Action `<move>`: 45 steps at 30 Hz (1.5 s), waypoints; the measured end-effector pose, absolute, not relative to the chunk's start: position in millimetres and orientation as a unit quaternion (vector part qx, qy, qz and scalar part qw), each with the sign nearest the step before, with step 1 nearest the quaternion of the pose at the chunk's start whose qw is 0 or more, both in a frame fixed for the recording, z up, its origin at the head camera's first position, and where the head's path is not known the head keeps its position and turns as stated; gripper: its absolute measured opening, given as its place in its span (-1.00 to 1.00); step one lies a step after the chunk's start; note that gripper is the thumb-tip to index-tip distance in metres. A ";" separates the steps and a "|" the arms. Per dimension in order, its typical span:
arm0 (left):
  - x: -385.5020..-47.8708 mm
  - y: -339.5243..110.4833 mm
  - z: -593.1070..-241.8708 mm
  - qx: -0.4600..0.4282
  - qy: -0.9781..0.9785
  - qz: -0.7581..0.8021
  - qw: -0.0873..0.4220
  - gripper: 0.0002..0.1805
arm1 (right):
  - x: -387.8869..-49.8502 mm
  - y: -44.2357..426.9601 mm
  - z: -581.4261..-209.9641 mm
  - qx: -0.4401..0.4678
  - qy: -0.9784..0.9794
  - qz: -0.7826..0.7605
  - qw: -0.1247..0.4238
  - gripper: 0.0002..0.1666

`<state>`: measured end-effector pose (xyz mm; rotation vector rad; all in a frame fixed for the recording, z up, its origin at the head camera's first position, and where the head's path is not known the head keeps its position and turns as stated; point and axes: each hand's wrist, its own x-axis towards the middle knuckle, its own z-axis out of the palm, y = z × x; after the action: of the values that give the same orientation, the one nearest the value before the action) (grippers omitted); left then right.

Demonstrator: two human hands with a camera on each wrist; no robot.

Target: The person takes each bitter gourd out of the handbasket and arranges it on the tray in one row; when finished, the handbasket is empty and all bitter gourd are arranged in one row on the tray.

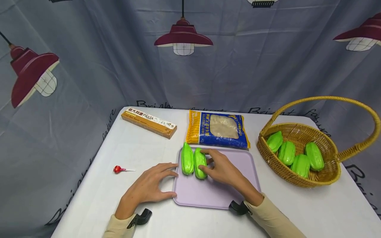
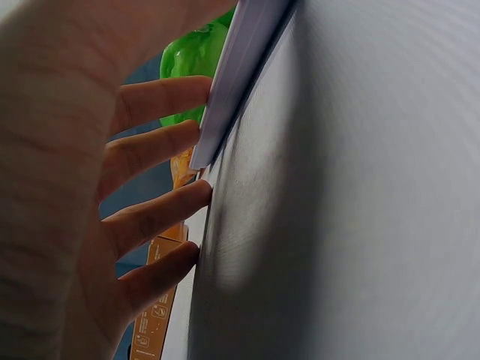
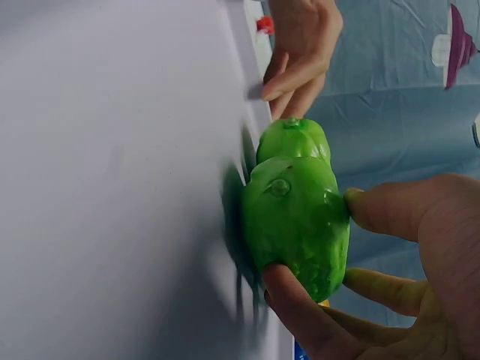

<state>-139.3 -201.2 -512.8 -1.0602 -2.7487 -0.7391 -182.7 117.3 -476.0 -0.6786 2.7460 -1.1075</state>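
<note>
Two bright green oblong vegetables, glossy with a pointed tip, lie side by side on a lilac tray (image 1: 217,195); their exact kind is unclear. My right hand (image 1: 221,168) pinches the right-hand green vegetable (image 1: 200,163) between thumb and fingers. In the right wrist view this green vegetable (image 3: 296,217) partly covers the other one. The left green vegetable (image 1: 187,159) has no hand on it. At the tray's left edge is my left hand (image 1: 150,185), fingers spread and nearly straight. Its fingertips touch the tray's rim (image 2: 225,90) in the left wrist view.
A wicker basket (image 1: 268,158) with a tall handle stands at right, holding several similar green vegetables (image 1: 300,165). Behind the tray lies a blue and yellow pasta bag (image 1: 218,129). A pasta box (image 1: 148,122) is at back left, a red lollipop (image 1: 117,169) at left.
</note>
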 end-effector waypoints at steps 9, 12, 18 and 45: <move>-140.5 -201.8 -511.6 -0.340 -0.908 -0.242 0.038 -0.38 | -184.5 116.9 -474.5 -0.205 0.909 -0.357 0.064 -0.27; -140.4 -201.8 -511.8 -0.341 -0.907 -0.242 0.038 -0.37 | -184.7 117.4 -474.6 -0.202 0.909 -0.358 0.067 -0.28; -139.7 -200.9 -512.4 -0.342 -0.907 -0.242 0.038 -0.38 | -186.3 125.4 -468.9 -0.203 0.908 -0.361 0.066 -0.28; -140.6 -202.2 -513.9 -0.343 -0.906 -0.242 0.046 -0.39 | -198.9 225.3 -414.8 -0.133 0.931 -0.331 -0.075 -0.43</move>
<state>-140.6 -202.2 -513.9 -1.0474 -2.7674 -0.7383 -198.9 225.3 -414.8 -0.4399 3.0724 -1.0937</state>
